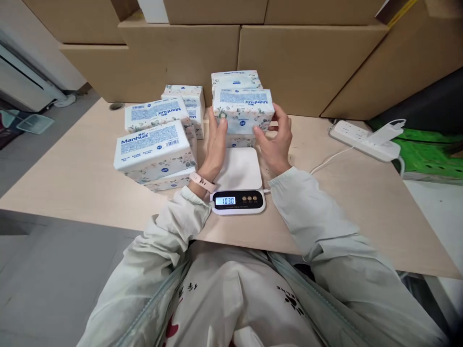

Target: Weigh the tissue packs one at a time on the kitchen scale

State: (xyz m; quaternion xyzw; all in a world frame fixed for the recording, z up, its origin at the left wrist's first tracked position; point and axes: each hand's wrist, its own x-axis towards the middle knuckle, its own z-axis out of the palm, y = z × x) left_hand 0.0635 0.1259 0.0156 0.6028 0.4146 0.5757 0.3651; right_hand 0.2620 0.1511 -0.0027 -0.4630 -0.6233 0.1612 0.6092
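Behind the white digital scale (238, 169), a pack of tissues (243, 115) with a floral print is held between my two hands. It rests on or just above another pack, with one more right behind it. My left hand (216, 144) presses along its left side, fingers stretched forward and thumb at the front. On the right side, my right hand (277, 142) grips it with curled fingers and the thumb at the front corner. The scale's plate is bare, and its lit display (225, 201) shows 103.0.
More tissue packs (154, 147) are stacked to the left on the wooden table (72, 168). Cardboard boxes (311, 72) form a wall at the back. A white power strip (361, 140) lies at the right, its cable running toward the scale. A green crate (427, 149) stands beyond.
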